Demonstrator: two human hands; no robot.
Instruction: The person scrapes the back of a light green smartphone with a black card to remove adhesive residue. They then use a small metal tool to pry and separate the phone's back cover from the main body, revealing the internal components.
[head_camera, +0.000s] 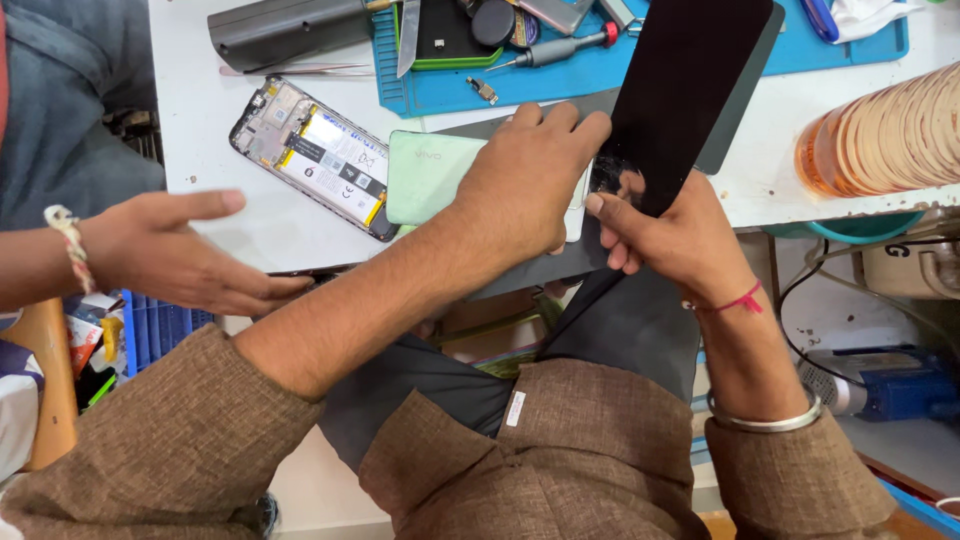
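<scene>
The right hand (668, 232) is pinching the lower end of a black panel (690, 95), its long axis tilting up and away. The left hand (525, 175) is pressing flat just left of the panel, on a green cover (430, 175).

Left hand (525, 175) covers most of the pale green back cover (430, 175); only its left part shows, right edge hidden. Left fingers (560, 115) curl over the grey mat (600, 100), so contact underneath can't be read. Right hand (670, 235) hides the lower end of the black screen panel (690, 80); panel's top is cut by the upper frame edge. Dark grey case (285, 30), upper left, is clipped at the top. Blue mat (640, 65) runs off the top; small parts on it are too small to identify. Stack of orange discs (885, 135) is cut off at right edge. Another person's hand (165, 250), arm exits left.
</scene>
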